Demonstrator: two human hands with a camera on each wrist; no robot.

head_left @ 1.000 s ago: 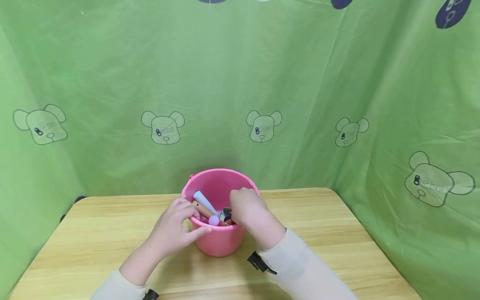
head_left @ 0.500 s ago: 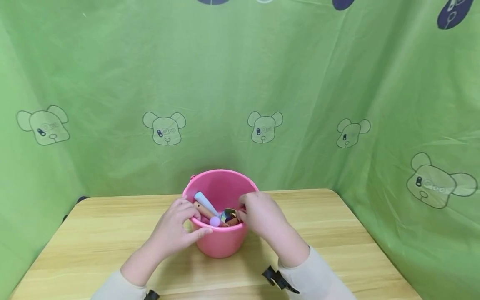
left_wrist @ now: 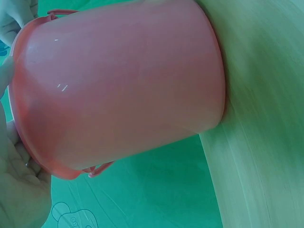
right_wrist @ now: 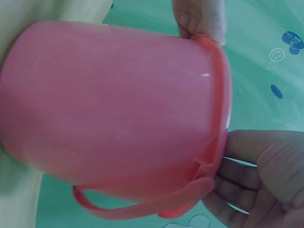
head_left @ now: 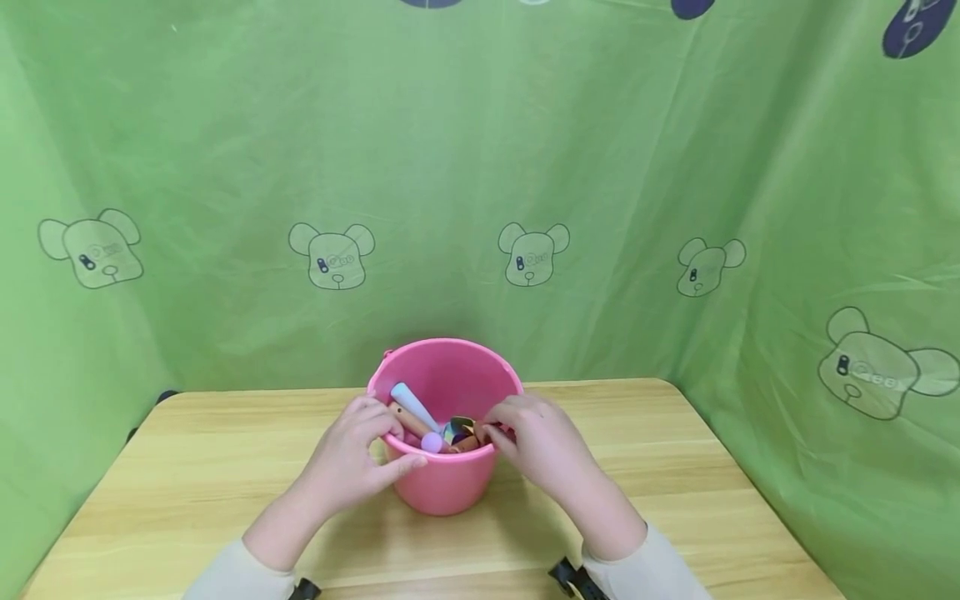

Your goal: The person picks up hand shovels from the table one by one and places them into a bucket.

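A pink plastic bucket (head_left: 444, 485) stands on the wooden table in the head view. My left hand (head_left: 358, 446) holds its left front rim, fingers over the edge and thumb on the outside. At the right rim, my right hand (head_left: 534, 433) grips the edge, its fingertips partly hidden inside. Within the bucket lie a light blue tapered stick (head_left: 414, 404), a tan rod with a small hole (head_left: 410, 418), a small purple ball (head_left: 432, 442), a shiny multicoloured piece (head_left: 459, 430) and a brown piece (head_left: 465, 445). In the right wrist view, the bucket's handle (right_wrist: 128, 211) hangs down its side.
The light wooden table (head_left: 675, 483) has rounded back corners. Green cloth (head_left: 420, 167) printed with bear heads encloses the table at the back and both sides. The bucket stands near the table's back edge.
My right hand has come up out of the bucket and back to its right rim, with the forearm drawn right and down. My left hand stays on the rim.
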